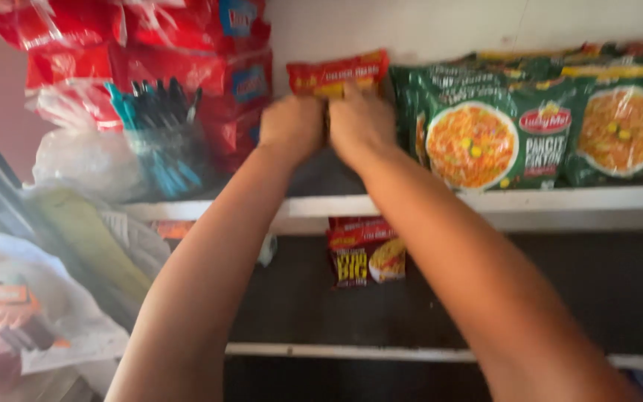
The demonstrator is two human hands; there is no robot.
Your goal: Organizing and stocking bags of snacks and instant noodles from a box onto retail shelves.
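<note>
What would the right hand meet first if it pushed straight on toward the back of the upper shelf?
Probably the pale back wall; the right hand already grips the red noodle packet, though depth is unclear.

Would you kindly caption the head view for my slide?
Left hand and right hand grip red noodle packets beside green packets on the shelf.

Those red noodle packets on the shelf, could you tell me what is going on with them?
A person has both hands on a stack of red noodle packets on the upper shelf. The left hand and right hand press close together, each with a closed grip on the stack. Green noodle packs stand just to the right, and more red packets sit on the shelf below.
</note>
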